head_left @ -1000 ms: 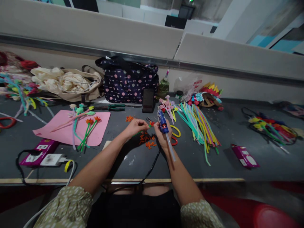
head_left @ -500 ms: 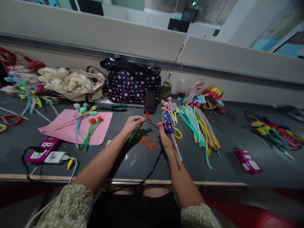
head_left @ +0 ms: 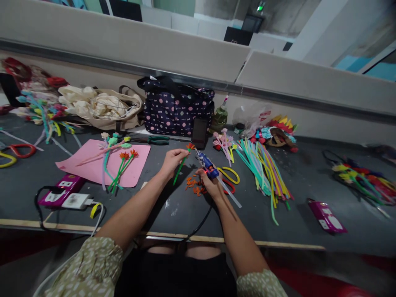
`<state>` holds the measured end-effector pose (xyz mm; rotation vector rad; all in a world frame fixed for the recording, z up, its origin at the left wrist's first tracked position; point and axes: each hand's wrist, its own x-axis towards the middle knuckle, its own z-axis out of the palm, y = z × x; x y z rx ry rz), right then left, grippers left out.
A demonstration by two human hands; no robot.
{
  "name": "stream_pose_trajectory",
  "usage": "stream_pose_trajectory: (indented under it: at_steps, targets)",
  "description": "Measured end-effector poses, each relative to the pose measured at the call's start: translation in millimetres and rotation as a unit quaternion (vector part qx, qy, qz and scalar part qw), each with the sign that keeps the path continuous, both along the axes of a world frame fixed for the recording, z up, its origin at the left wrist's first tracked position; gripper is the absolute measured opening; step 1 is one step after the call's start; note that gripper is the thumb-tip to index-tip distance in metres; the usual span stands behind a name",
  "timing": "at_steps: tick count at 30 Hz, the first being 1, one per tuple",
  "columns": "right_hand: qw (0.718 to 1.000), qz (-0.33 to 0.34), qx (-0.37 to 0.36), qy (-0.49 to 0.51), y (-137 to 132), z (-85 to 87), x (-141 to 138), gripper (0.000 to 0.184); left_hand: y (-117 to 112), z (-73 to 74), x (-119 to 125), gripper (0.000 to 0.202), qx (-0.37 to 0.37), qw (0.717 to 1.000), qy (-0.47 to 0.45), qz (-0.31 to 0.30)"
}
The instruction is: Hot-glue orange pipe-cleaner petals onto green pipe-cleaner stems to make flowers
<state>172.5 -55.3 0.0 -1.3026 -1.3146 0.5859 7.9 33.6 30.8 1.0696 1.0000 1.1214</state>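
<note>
My left hand (head_left: pixel 173 161) pinches a pipe-cleaner flower with an orange head (head_left: pixel 190 146) and a green stem (head_left: pixel 180 171) that slants down from the fingers. A blue glue gun (head_left: pixel 208 164) is gripped in my right hand (head_left: pixel 210 181). Its nozzle points up and left, close beside the orange head; whether they touch cannot be made out. A clear glue stick (head_left: pixel 230 193) sticks out of its rear. Below the hands lie small orange pieces (head_left: pixel 195 187). Scissors with yellow and red handles (head_left: pixel 232 175) lie right of the gun, partly hidden by it.
Finished flowers (head_left: pixel 122 169) lie on a pink sheet (head_left: pixel 89 152) at left. Pipe cleaners (head_left: pixel 262 165) fan out at right. Behind stand a phone (head_left: pixel 199 131), a dotted bag (head_left: pixel 179 107) and a green bottle (head_left: pixel 220 117). A black cord (head_left: pixel 202 220) runs below my right hand.
The glue gun has tilted from upright to leaning left, its nozzle now by the flower head. A dark pointed tool seen earlier at my right fingers no longer shows. My left hand keeps its pinch.
</note>
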Motion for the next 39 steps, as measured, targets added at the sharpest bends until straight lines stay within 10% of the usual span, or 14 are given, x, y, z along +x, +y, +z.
stream_pose_trajectory:
  at_steps: [39]
  targets:
    - [0.993,-0.087,0.067,0.039,4,14.2,3,0.022,-7,-3.8,9,0.022,0.193,0.951,0.170,-0.174]
